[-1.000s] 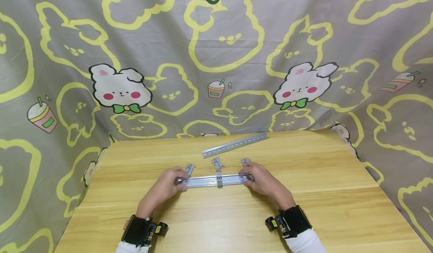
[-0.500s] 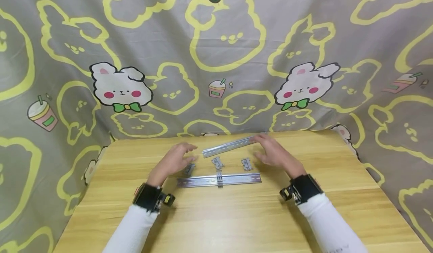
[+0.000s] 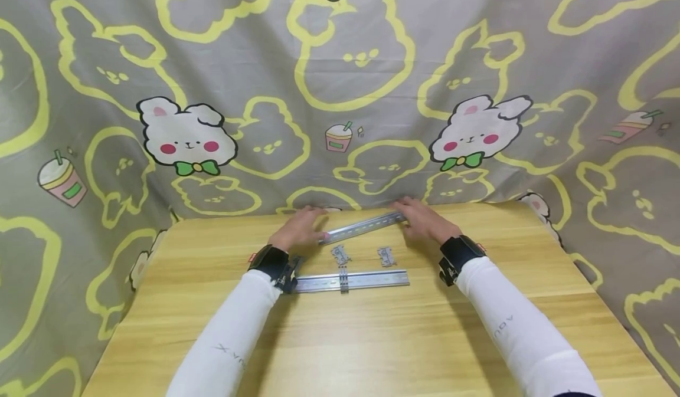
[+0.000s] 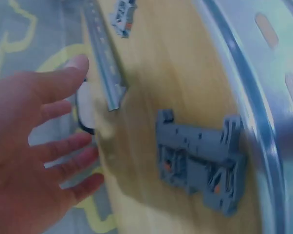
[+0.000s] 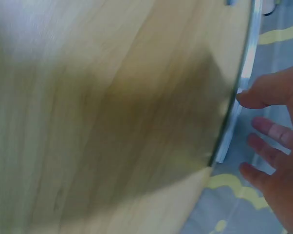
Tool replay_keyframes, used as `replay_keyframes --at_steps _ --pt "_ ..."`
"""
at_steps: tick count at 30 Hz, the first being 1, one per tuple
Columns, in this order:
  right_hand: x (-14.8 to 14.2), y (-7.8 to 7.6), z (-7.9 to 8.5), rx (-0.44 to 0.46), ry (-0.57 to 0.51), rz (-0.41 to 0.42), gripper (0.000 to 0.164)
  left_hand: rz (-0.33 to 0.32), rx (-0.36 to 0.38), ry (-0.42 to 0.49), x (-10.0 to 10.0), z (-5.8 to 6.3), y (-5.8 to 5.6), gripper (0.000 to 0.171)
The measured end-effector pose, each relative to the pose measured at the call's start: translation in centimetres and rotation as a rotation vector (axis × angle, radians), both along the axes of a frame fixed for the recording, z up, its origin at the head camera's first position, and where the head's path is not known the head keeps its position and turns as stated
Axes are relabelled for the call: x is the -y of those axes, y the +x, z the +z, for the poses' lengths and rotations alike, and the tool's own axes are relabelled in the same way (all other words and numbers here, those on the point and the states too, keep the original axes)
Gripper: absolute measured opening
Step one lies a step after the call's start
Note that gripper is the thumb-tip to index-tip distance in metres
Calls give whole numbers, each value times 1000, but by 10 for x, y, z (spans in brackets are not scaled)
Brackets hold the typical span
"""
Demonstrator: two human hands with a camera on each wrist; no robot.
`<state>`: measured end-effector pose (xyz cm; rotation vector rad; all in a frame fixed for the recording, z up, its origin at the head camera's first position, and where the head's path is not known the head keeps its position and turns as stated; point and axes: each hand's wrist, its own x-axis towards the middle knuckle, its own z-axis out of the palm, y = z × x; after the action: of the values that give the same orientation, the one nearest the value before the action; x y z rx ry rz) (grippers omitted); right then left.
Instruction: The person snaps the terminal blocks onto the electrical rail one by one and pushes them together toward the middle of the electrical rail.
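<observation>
The far slotted DIN rail (image 3: 363,227) lies slanted at the back of the table, between my hands. My left hand (image 3: 300,229) is at its left end with fingers spread; in the left wrist view the thumb is beside the rail end, contact unclear. At the other end is my right hand (image 3: 423,221), fingers loosely bent, and in the right wrist view its thumb (image 5: 253,96) appears to touch the rail's edge. A second DIN rail (image 3: 372,279) lies nearer, with narrow grey terminal blocks (image 3: 343,280) across its middle. My left wrist hides its left end.
Two loose grey terminal blocks, one left (image 3: 340,255) and one right (image 3: 386,256), lie between the rails. Another terminal block (image 4: 200,158) shows large in the left wrist view. A patterned curtain (image 3: 366,90) hangs behind the wooden table (image 3: 350,344).
Both hands have let go of the near rail and moved forward to the ends of the far rail. Both rails remain in about the same place.
</observation>
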<state>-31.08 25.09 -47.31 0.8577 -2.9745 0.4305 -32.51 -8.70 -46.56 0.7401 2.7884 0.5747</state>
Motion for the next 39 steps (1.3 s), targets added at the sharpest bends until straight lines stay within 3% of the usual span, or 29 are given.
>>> replay_keyframes --at_steps 5,11,16,20,25,28,32,36,39 --pt "-1 -8 -8 -17 21 -7 65 -70 -22 -1 -8 -9 -3 65" --pt "-3 -13 -16 -54 45 10 57 -125 -55 -11 -15 -8 -3 44" --pt "-3 -14 -21 -93 74 10 47 -97 -7 0 -18 -8 -4 34" --pt "0 -13 -19 -124 98 21 39 -81 -3 -22 -18 -7 -6 29" --pt "5 -7 -7 -122 109 41 43 -135 -46 6 -11 1 -3 25" --pt "11 4 7 -90 98 54 50 -145 -46 41 1 12 5 30" --pt "22 26 32 -68 85 82 47 -155 -63 46 21 34 25 35" --pt "32 53 54 -85 41 123 41 -167 -152 41 37 50 50 38" --pt "35 76 64 -85 -25 131 42 -191 -207 68 43 54 71 39"
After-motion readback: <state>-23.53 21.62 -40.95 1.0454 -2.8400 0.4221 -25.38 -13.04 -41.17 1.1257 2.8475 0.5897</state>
